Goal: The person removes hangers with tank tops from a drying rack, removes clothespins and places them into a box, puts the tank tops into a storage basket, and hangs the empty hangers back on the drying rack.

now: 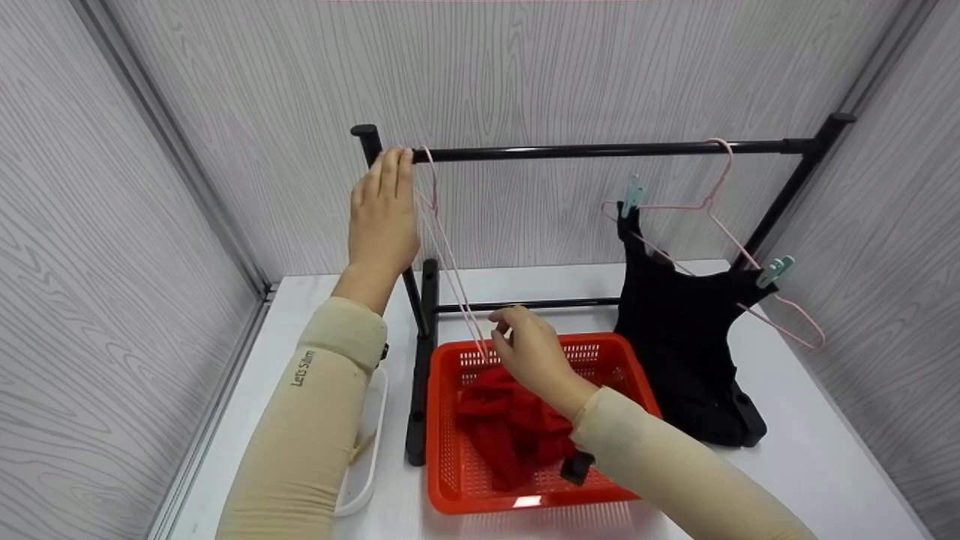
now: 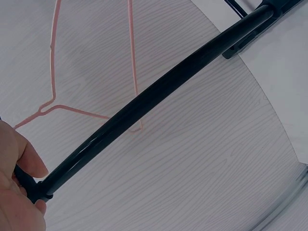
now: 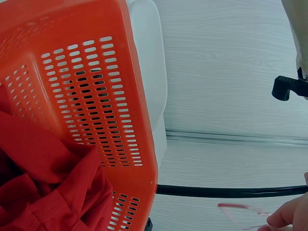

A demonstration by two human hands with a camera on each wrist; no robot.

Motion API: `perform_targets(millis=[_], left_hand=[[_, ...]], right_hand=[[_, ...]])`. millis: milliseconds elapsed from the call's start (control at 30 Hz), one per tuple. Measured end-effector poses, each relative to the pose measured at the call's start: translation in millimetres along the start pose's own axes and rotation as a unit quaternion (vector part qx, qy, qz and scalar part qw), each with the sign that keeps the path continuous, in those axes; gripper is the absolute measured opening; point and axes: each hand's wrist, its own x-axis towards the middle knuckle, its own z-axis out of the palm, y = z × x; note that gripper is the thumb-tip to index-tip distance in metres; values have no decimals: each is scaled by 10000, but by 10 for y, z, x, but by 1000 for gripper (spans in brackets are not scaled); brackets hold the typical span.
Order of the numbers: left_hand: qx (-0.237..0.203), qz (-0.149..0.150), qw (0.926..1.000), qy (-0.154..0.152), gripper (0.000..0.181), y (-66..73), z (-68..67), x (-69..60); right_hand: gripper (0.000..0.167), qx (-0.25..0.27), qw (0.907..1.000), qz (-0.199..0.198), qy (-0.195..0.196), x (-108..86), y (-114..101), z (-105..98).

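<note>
A black clothes rack (image 1: 555, 151) stands over the table. My left hand (image 1: 384, 214) grips its left top corner, where the left wrist view shows the thumb and a finger around the black joint (image 2: 36, 190). Beside that hand, a pink wire hanger (image 1: 450, 262) hangs from the bar, seen nearly edge-on. My right hand (image 1: 532, 356) is above the red basket (image 1: 442, 480), close to the hanger's lower end. Its fingers are loosely bent, with a gap between thumb and index finger and nothing seen between them. Red cloth (image 1: 514, 427) lies crumpled in the basket.
To the right, a black garment (image 1: 675, 330) hangs from another pink hanger (image 1: 720, 184), held by green clothespins (image 1: 632, 196). A white tray (image 1: 369, 469) sits left of the basket, partly behind my left forearm. Panelled walls (image 1: 525, 75) enclose the table.
</note>
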Motion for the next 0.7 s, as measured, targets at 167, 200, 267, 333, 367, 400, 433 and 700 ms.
perform_targets(millis=[167, 200, 267, 333, 367, 400, 433, 700], left_hand=[[15, 42, 10000, -40, 75, 4, -12, 4], [25, 42, 10000, -55, 75, 2, -14, 3], [51, 29, 9999, -100, 75, -7, -19, -4], [57, 11, 9999, -136, 76, -20, -19, -12], [65, 4, 9999, -151, 76, -26, -17, -14], [74, -2, 9998, -165, 75, -31, -17, -16], [78, -4, 9998, -172, 75, -34, -16, -19], [119, -21, 9998, -186, 79, 1, -20, -30]], right_hand=[[20, -63, 10000, -21, 57, -31, 39, -63], [20, -86, 9999, -20, 66, -37, 49, -78], [20, -109, 9999, 14, 77, -47, 69, -110], [19, -111, 9998, -6, 140, -58, 92, -142], [19, -110, 9998, 2, 151, -62, 105, -159], [19, -114, 9998, 10, 163, -67, 120, -177], [19, -120, 9998, 11, 176, -73, 132, -197], [19, -207, 9993, -41, 302, -141, 233, -388]])
